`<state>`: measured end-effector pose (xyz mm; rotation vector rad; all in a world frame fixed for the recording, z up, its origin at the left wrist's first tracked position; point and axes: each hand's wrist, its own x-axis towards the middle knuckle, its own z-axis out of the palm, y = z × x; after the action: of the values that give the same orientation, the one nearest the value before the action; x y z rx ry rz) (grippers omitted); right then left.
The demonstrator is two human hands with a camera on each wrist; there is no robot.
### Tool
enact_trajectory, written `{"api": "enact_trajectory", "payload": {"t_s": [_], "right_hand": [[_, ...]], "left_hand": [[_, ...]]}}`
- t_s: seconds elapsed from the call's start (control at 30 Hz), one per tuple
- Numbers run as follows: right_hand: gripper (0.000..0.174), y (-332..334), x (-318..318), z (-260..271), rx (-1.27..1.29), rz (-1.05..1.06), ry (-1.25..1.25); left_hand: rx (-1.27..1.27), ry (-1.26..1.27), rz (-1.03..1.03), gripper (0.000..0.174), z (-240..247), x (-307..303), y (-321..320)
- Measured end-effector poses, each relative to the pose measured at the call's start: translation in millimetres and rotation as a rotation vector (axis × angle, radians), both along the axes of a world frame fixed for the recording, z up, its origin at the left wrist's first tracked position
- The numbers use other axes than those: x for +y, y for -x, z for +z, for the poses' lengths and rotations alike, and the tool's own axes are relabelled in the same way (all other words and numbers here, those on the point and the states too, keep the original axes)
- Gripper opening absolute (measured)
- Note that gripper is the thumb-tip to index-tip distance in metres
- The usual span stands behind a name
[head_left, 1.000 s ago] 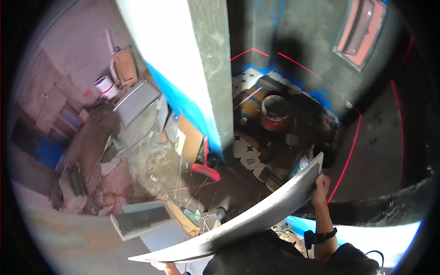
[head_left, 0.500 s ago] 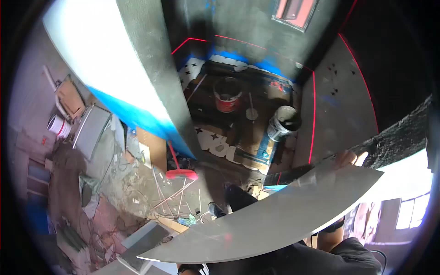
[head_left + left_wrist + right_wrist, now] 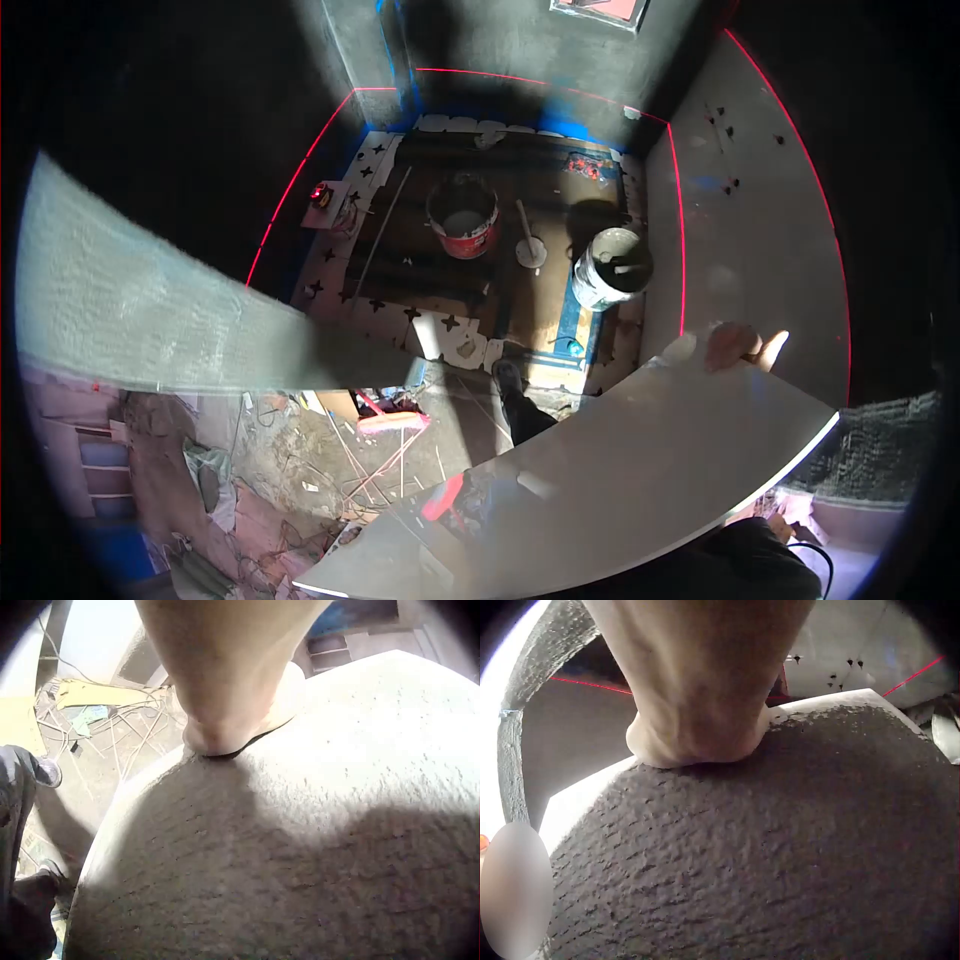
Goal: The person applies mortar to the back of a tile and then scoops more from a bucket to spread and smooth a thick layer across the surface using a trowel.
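Observation:
A large grey tile (image 3: 600,480) with a smooth, glossy face spans the lower head view, tilted and held between both hands. Its back (image 3: 727,840) is coated in dark, ridged mortar, which also shows as the coated back (image 3: 322,877) in the left wrist view. My right hand (image 3: 740,348) grips the tile's upper right edge, fingers curled over it; in the right wrist view this hand (image 3: 697,720) covers the rim. At the opposite end my left hand (image 3: 232,712) grips the edge; in the head view it is hidden.
Ahead, a red bucket (image 3: 467,240), a white bucket (image 3: 603,282) and a round-ended stick (image 3: 530,245) stand on the patterned floor. A laser level (image 3: 320,195) stands at left; red lines cross the walls. A broom (image 3: 395,422) and debris lie lower left. A wall end (image 3: 180,300) juts in.
The head view has turned and come nearer the bucket area. The tile has tipped from nearly edge-on to showing its glossy face. A foot now shows by the patterned floor's edge.

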<state>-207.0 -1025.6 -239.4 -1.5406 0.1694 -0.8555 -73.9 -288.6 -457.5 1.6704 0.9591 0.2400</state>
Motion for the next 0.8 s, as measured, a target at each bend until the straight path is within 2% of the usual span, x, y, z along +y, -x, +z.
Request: {"api": "enact_trajectory", "payload": {"t_s": [0.07,0.1,0.13,0.2,0.23,0.27,0.33,0.37,0.4,0.47,0.5,0.6,0.63,0.67,0.7,0.73,0.77,0.8], "right_hand": [[0.064,-36,-36,-3,-0.008,0.100,-0.016],[0.073,-84,-8,26,-0.004,-0.244,-0.216],[0.073,-104,-36,24,-0.001,-0.239,-0.215],[0.073,-150,-97,14,-0.105,0.260,0.027],[0.071,-160,-89,7,-0.070,-0.036,-0.216],[0.071,-186,-98,4,-0.067,-0.030,-0.216],[0.067,-238,-117,0,-0.220,-0.063,-0.470],[0.069,-263,-128,16,-0.196,0.197,-0.426],[0.069,-294,-140,18,-0.194,0.210,-0.423],[0.054,-359,-158,18,-0.300,0.200,-0.166],[0.054,-384,-162,7,-0.320,0.018,-0.291],[0.055,-451,-206,-15,-0.310,0.135,-0.382],[0.030,-465,-233,-10,-0.041,0.301,-0.312],[0.030,-496,-251,-20,-0.010,0.336,-0.295],[0.038,-533,-271,-33,-0.220,0.421,-0.148],[0.054,-564,-287,-41,-0.429,0.519,-0.015],[0.056,-571,-284,-33,-0.161,0.258,-0.197],[0.056,-589,-299,-29,-0.136,0.282,-0.201]], "left_hand": [[0.009,0.002,0.003,0.047,4,-53,-40],[0.029,-0.001,0.008,0.047,9,-75,-50],[0.030,0.007,0.016,0.047,12,-104,-67],[0.022,0.037,0.031,0.047,14,-162,-107],[0.024,0.055,0.039,0.047,13,-187,-119],[0.025,0.063,0.047,0.047,17,-210,-135],[0.021,0.087,0.062,0.047,19,-254,-174],[0.018,0.100,0.072,0.047,18,-276,-193],[0.017,0.112,0.086,0.047,16,-297,-210],[0.025,0.132,0.131,0.047,14,-333,-235],[0.023,0.145,0.161,0.047,11,-351,-247],[0.005,0.198,0.251,0.048,-6,-407,-302],[0.011,0.227,0.290,0.048,-20,-433,-315],[0.030,0.253,0.333,0.048,-34,-457,-324],[0.051,0.281,0.381,0.048,-47,-482,-332],[0.074,0.307,0.442,0.048,-58,-507,-330],[0.110,0.314,0.494,0.048,-58,-523,-318],[0.126,0.318,0.526,0.048,-54,-534,-324]]}}
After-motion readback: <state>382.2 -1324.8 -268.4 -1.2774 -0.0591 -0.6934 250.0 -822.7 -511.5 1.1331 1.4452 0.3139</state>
